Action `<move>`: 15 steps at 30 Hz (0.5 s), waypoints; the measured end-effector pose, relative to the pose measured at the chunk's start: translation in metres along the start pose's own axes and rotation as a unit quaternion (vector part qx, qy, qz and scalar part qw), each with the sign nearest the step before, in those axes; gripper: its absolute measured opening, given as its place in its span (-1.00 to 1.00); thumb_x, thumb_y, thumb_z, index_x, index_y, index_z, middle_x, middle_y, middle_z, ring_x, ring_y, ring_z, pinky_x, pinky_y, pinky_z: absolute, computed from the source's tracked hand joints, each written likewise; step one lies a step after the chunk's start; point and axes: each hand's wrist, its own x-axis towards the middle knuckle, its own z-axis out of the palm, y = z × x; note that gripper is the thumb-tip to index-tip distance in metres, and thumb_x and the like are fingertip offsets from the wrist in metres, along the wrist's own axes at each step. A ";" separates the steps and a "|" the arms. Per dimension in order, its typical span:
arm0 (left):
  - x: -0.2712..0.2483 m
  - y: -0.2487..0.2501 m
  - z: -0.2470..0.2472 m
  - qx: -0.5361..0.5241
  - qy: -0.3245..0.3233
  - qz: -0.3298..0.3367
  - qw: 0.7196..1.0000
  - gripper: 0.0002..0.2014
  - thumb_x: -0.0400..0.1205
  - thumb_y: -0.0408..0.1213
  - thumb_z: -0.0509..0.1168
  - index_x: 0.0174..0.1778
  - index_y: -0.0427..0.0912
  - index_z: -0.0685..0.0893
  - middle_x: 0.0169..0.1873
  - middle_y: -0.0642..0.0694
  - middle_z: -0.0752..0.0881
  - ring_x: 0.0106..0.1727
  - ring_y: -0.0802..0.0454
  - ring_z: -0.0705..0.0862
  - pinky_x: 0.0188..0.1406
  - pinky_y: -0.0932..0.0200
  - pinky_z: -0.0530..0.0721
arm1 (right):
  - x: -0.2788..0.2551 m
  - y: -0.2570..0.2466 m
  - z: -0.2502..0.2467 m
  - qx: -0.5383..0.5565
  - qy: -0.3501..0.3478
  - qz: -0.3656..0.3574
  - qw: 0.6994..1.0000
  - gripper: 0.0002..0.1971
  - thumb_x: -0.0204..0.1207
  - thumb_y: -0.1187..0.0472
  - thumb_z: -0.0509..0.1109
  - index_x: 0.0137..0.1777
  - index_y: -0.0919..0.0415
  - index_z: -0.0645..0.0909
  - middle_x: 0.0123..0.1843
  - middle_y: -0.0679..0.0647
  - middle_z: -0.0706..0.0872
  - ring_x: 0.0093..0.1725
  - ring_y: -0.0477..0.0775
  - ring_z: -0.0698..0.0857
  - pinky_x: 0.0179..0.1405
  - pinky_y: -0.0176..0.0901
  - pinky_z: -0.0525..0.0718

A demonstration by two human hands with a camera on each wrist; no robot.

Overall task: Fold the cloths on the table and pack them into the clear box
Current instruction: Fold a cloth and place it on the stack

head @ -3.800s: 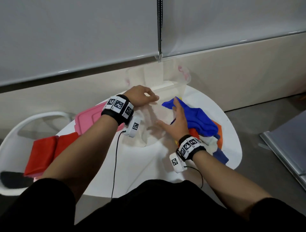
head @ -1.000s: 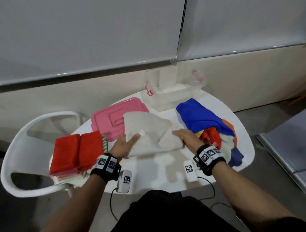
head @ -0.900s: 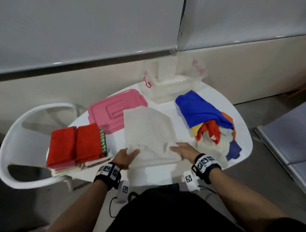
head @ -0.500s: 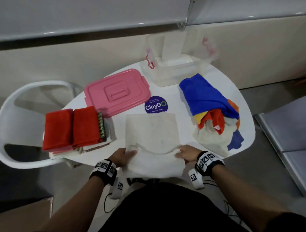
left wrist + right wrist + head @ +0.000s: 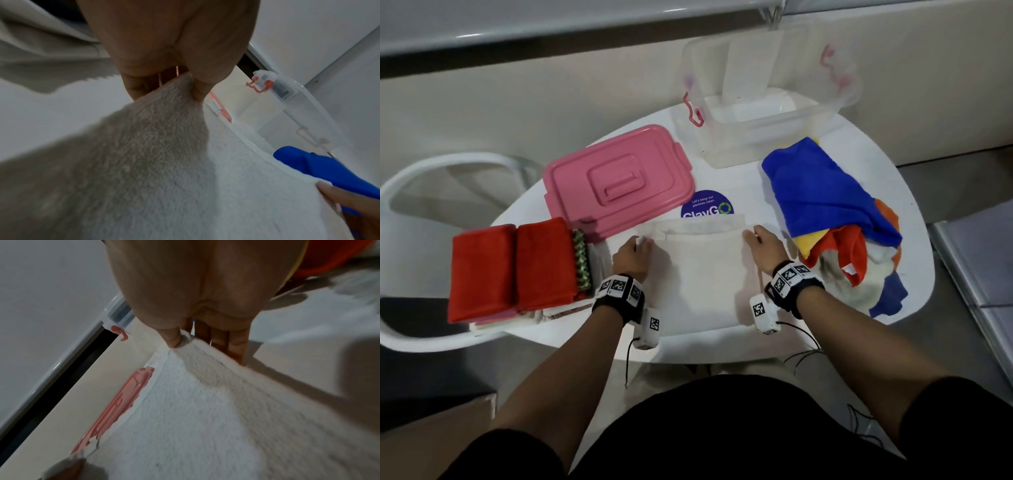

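Cloth, cream terry point(image 5: 702, 274), lies flat on the white worktop point(image 5: 756, 178), folded over on itself; top layer's far edge sits just short of the layer under it. Left hand point(image 5: 631, 255) pinches the far left corner between thumb and fingers, seen close in the left wrist view point(image 5: 185, 84). Right hand point(image 5: 765, 248) pinches the far right corner, thumb on top and fingers curled at the edge point(image 5: 205, 337). Both hands hold cloth only. Taking the cream cloth as reference: clear box point(image 5: 767, 137) stands beyond it at the far side of the worktop, lid off, pink latches hanging at both ends, something pale inside that I can't make out. Pink lid point(image 5: 616, 181) lies flat beyond and to the left, near edge touching or just beside the cloth's far left corner. Blue round sticker point(image 5: 707, 205) sits directly beyond the far edge, partly covered by the cloth. Pile of unfolded cloths point(image 5: 839, 226) is just to the right, blue one on top, with orange, yellow and white under it. Stack of folded red cloths point(image 5: 513, 270) is to the left, at the worktop edge over a white chair point(image 5: 421, 178).
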 end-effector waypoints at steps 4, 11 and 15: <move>0.017 0.001 0.004 -0.005 0.018 0.005 1.000 -0.69 0.76 -0.04 0.09 0.20 -0.15 0.60 0.02 -0.29 0.74 0.03 -0.21 0.66 0.00 0.08 0.45 | 0.015 -0.004 0.010 -0.019 0.027 0.002 0.999 -0.67 0.77 0.00 0.07 0.05 0.28 0.45 -0.10 0.26 0.64 -0.09 0.26 0.59 -0.11 -0.06 0.45; 0.037 -0.008 0.011 -0.011 0.048 -0.006 0.999 -0.63 0.78 0.03 0.02 0.28 -0.13 0.54 0.04 -0.34 0.73 0.10 -0.33 0.68 -0.01 0.02 0.50 | 0.035 -0.008 0.027 -0.071 0.074 0.022 0.995 -0.64 0.78 -0.06 -0.02 0.19 0.20 0.45 0.04 0.36 0.66 -0.03 0.36 0.64 -0.11 0.01 0.57; 0.040 -0.007 0.012 -0.003 0.054 0.001 0.999 -0.62 0.77 0.06 0.03 0.32 -0.08 0.54 0.07 -0.33 0.73 0.13 -0.35 0.68 0.05 -0.06 0.56 | 0.038 -0.009 0.034 -0.120 0.108 0.046 0.986 -0.61 0.78 -0.06 -0.06 0.28 0.19 0.44 0.08 0.36 0.66 0.07 0.42 0.66 -0.11 0.04 0.53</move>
